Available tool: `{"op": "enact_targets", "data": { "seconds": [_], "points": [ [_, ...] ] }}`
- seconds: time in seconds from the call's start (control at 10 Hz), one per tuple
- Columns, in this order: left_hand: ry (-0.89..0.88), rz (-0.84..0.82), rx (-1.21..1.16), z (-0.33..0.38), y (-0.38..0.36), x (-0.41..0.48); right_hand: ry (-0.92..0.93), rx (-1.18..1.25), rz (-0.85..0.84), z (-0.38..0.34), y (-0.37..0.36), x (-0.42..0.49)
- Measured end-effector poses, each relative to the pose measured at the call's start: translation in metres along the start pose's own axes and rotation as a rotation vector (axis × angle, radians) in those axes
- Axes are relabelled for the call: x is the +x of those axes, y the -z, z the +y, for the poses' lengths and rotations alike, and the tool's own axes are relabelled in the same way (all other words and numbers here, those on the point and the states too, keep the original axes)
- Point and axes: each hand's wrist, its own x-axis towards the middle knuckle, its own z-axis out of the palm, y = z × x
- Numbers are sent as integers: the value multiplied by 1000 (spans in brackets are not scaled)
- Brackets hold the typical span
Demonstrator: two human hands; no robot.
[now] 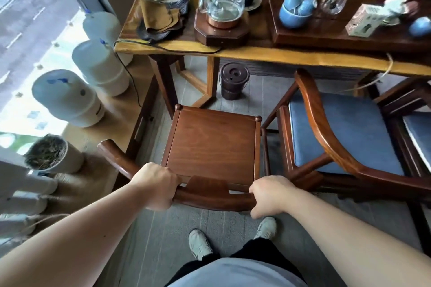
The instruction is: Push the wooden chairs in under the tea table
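Left hand (156, 185) and right hand (268, 196) gripping wooden chair (211, 144) backrest, seat short of tea table (268, 55), cushioned chair (345, 133) beside it

Head view, steeply down, close overhead

Both bare arms reach forward and down. The left hand (156, 186) is curled tight around the chair's back rail (210, 198), knuckles up. The right hand (268, 196) grips the same rail farther right, thumb pointing down.
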Motion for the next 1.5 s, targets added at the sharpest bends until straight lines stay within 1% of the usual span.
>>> {"op": "enact_targets", "data": {
  "seconds": [0.1, 0.3, 0.4, 0.5, 0.7, 0.8, 1.1, 1.2, 1.3, 1.4, 1.5],
  "points": [
    [-6, -1, 4, -3, 5, 7, -10, -21, 101, 0, -5, -6],
    [-2, -5, 8, -2, 15, 21, 31, -75, 138, 18, 6, -1],
    [11, 41, 16, 4, 24, 40, 19, -82, 143, 41, 17, 6],
    [30, 38, 9, 6, 32, 54, 10, -83, 155, 58, 28, 13],
    [9, 20, 41, -9, 47, 67, -2, -61, 164, 61, 36, 26],
    [44, 24, 23, -16, 50, 75, 2, -59, 178, 63, 41, 31],
    [116, 41, -78, 0, 56, 84, 34, -58, 108, 85, 51, 28],
    [138, 46, -86, 2, 60, 81, 49, -47, 114, 86, 52, 24],
    [157, 58, -79, 7, 61, 76, 50, -22, 170, 87, 46, 16],
    [99, 104, -98, 2, 56, 72, 82, -22, 278, 93, 36, 8],
    [45, 116, -92, -2, 66, 62, 71, -42, 386, 97, 37, -2]
  ]
}}
